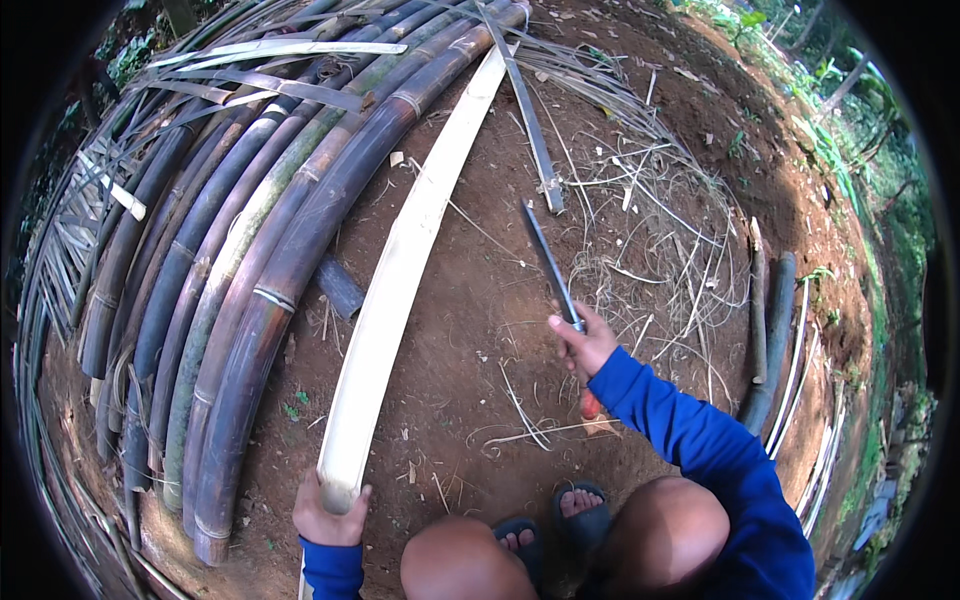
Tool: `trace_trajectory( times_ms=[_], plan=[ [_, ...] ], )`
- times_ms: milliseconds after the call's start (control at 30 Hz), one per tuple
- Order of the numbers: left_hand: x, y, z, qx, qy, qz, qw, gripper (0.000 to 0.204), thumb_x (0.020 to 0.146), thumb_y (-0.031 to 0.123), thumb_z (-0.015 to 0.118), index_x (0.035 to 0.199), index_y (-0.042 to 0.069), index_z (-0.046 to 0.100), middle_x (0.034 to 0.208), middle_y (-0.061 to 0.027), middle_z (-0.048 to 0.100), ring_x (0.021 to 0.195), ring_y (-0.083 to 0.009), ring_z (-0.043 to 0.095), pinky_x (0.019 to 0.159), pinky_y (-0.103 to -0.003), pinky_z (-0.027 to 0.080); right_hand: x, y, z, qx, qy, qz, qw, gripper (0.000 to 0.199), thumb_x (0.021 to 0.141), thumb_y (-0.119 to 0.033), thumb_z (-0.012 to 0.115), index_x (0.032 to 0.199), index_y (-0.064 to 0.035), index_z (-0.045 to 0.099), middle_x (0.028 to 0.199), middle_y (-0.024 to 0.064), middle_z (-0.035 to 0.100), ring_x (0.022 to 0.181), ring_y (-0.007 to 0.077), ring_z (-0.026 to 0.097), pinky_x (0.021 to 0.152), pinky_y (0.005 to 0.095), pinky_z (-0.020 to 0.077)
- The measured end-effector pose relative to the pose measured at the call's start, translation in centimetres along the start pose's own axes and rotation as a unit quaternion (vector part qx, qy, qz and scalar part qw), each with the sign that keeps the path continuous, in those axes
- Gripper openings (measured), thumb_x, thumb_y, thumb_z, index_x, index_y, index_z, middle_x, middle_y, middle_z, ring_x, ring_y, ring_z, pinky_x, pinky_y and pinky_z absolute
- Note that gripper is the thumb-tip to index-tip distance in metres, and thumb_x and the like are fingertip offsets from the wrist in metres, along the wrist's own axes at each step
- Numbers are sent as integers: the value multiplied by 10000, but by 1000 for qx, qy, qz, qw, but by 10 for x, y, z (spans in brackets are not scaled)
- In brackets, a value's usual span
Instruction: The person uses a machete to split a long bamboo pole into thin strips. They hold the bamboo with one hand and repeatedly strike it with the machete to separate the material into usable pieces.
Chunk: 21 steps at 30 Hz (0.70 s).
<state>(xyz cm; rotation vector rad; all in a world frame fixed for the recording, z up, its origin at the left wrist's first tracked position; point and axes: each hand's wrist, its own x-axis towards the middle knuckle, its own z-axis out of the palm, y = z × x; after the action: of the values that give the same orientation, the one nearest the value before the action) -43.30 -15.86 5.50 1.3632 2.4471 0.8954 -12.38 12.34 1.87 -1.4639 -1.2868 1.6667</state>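
Observation:
A long, pale split bamboo strip (pixel 398 265) runs from near my knees to the far end of the pole pile, its pale inner face up. My left hand (pixel 326 516) is closed around its near end, with the thumb and fingers on opposite edges. In my right hand (pixel 588 345) is a long knife (pixel 549 260), gripped by its handle. The dark, narrow blade points forward and slightly left, apart from the strip. A red handle end shows below my fist.
Several dark bamboo poles (pixel 240 380) lie stacked at the left, with split strips across them. A dark slat (pixel 530 130) lies ahead. Thin shavings (pixel 660 260) litter the brown soil at the right. Two short poles (pixel 775 320) lie farther right. My sandalled feet (pixel 580 505) are below.

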Motion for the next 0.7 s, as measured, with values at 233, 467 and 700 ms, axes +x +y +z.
trace_trajectory(
  times_ms=[233,467,700],
  plan=[
    [35,51,71,-64,-6,-24,998,492,603,216,836,978,-25,627,810,-207,661,741,-329,676,672,-390,527,47,11,107,177,-146,80,970,691,911,-587,496,1479,-275,256,962,83,563,519,114,500,388,246,368],
    [4,44,78,-72,-8,-41,997,525,608,221,828,1028,-8,613,837,-205,664,769,-331,678,688,-393,532,105,15,123,249,-217,87,940,622,775,-145,723,1308,-150,403,835,55,597,468,85,447,391,220,358],
    [14,33,105,-28,28,26,999,598,618,283,819,1072,-27,583,878,-218,656,785,-370,664,685,-422,534,124,27,103,227,-190,49,954,628,684,38,635,1259,-83,414,859,75,581,518,111,489,412,261,401]
  ],
)
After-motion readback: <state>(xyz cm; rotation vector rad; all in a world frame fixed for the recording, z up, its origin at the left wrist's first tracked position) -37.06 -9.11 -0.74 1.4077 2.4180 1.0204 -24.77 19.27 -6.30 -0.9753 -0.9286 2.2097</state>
